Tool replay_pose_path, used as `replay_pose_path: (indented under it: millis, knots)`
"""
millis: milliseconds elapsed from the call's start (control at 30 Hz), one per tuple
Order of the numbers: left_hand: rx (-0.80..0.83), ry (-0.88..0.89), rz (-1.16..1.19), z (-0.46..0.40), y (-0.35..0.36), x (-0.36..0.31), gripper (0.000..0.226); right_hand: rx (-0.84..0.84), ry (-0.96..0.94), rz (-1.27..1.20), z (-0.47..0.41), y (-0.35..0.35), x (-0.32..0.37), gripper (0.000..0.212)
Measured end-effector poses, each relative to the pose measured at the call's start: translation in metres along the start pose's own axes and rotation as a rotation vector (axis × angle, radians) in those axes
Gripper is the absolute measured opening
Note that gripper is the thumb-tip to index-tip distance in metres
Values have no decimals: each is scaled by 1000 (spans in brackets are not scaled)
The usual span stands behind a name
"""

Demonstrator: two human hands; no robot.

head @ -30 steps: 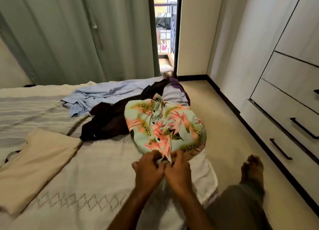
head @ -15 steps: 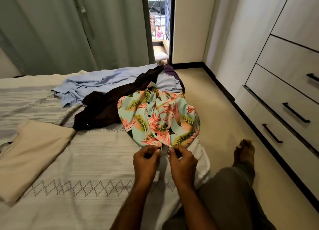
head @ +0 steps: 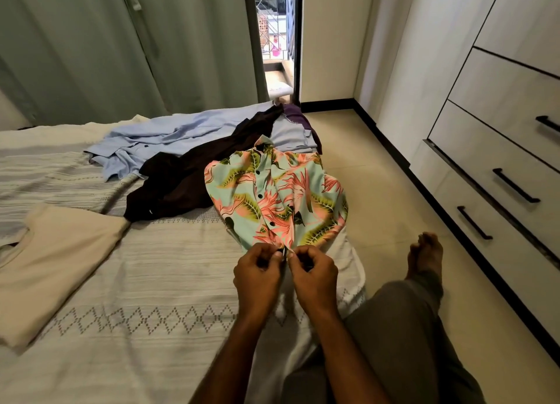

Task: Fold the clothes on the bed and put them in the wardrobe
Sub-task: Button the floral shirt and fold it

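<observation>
Floral shirt point(head: 275, 197), soft, crumpled, pinched by both hands.

The shirt point(head: 277, 197) is mint green with pink flowers, yellow-green leaves and dark buttons. Beside it lie a dark brown garment point(head: 188, 182), a pale blue shirt point(head: 169, 136) and a cream top point(head: 57, 261). The bedspread point(head: 145, 312) is off-white with grey stripes and a diamond band. The curtain point(head: 121, 45) is sage green; the wardrobe point(head: 500, 149) is white with black handles.

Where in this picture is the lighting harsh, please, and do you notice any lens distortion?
Head view: daylight blows out the doorway gap beside the curtain; wide-angle bending slants the wardrobe drawers; the floral shirt and both hands stay evenly lit and sharp.
</observation>
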State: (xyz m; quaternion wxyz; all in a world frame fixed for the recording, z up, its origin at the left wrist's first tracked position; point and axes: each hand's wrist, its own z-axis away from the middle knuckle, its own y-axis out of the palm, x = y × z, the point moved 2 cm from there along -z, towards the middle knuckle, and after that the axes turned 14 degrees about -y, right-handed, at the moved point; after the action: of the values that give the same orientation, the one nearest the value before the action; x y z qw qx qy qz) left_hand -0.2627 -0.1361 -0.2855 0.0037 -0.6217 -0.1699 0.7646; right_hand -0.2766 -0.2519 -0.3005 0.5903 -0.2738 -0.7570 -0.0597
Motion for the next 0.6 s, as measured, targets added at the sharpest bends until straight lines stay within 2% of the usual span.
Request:
replay_pose_path:
  millis: [67, 167, 333, 467, 600]
  knots:
    - [-19, 49, -67, -1, -1, 1, 1, -22, -18, 6, 0, -2, 2, 10]
    - [-66, 106, -173, -1, 0, 3, 4, -20, -56, 20, 1, -2, 5, 14]
    - [40, 63, -21, 3, 3, -1, 4, -1, -79, 38, 1, -2, 3, 15]
    - [86, -3, 41, 2, 4, -3, 10, 13, -112, 45, 1, -1, 2, 7]
    - [138, -25, 58, -1, 5, -3, 11, 4, -120, 35, 1, -1, 2, 8]
